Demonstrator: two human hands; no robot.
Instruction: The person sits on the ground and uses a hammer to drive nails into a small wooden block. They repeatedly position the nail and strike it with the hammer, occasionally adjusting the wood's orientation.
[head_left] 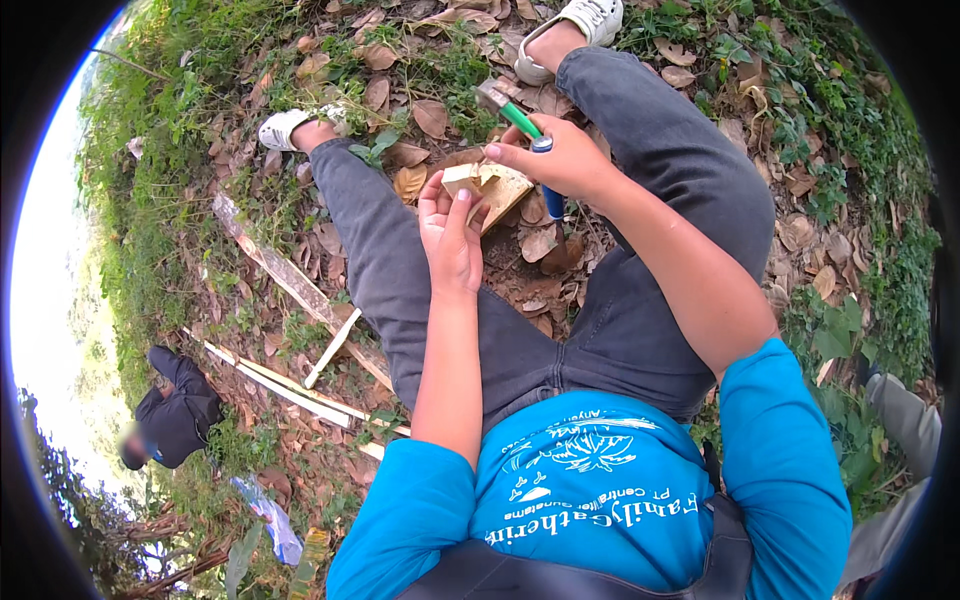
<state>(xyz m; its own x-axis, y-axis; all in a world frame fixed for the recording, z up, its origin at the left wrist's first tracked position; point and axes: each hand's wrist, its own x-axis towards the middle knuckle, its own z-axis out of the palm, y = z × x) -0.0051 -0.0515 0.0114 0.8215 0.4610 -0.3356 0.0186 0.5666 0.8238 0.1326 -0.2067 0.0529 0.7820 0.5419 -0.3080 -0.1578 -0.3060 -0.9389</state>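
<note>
A pale, angular wooden block (pixel 506 193) sits pinched in my left grip (pixel 453 240); right of the block, my right grip (pixel 574 163) clasps a green-handled metal hammer (pixel 513 116).

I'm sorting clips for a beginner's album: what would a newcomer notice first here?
Probably the bright blue shirt, filling the lower middle. Above it, the left hand holds a pale wooden block, and the right hand grips a green-handled hammer. At far left, a person in dark clothing appears sideways.
</note>
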